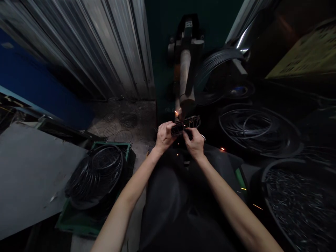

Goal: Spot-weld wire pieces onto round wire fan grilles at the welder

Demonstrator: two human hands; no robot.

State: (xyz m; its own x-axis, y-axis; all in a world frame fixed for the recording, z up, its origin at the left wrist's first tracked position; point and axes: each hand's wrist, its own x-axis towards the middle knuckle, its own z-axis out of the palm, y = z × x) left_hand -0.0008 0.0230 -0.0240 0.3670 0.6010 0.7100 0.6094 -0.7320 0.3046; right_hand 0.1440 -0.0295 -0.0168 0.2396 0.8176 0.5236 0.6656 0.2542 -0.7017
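My left hand (164,135) and my right hand (194,142) are both closed on a small dark wire frame (186,125), held just in front of the tip of a rusty machine arm (185,78). Orange sparks (176,112) glow where the frame meets the machine, and a few more fall below my hands. My forearms reach up from the bottom of the view over my dark lap.
A green crate (78,220) holds stacked dark wire rings (96,176) at the left. Large wire coils (258,129) lie at the right, and a black tub (265,175) of small metal pieces sits at lower right. Corrugated metal wall behind; grey board (28,175) at far left.
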